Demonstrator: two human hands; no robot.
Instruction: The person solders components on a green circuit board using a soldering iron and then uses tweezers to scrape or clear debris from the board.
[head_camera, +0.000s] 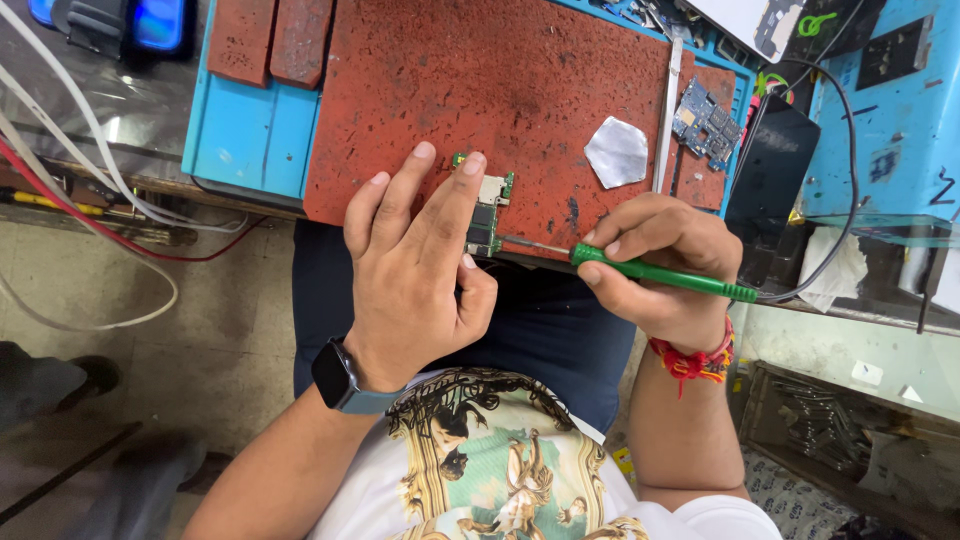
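Looking from the left of the frame, I see white and red cables (90, 190) lying over the floor edge, and then the blue mat (250, 130) with the worn red pad (480, 90) on top of it, in the upper middle; the left hand (415, 270) is in the centre, with a dark watch (340, 378) on its wrist; its fingers are stretched and only half curled, and the index finger and thumb pinch the small green circuit board (488, 215) against the lower edge of the red pad. To the right of it the right hand (655, 265) is closed around the green screwdriver (650, 270), which lies nearly level, with its thin metal tip touching the right side of the board; a red thread band (695, 362) is on this wrist. I judge that, for doing this step well, the left fingers should press the board flat so it does not turn, and the tip should sit square in the screw before any twist; I cannot tell if it sits in a screw head, it is too small. Further up right lie a grey foil piece (617, 152), a second circuit board (706, 124) and a dark phone body (772, 160); I would keep the right elbow away from them.
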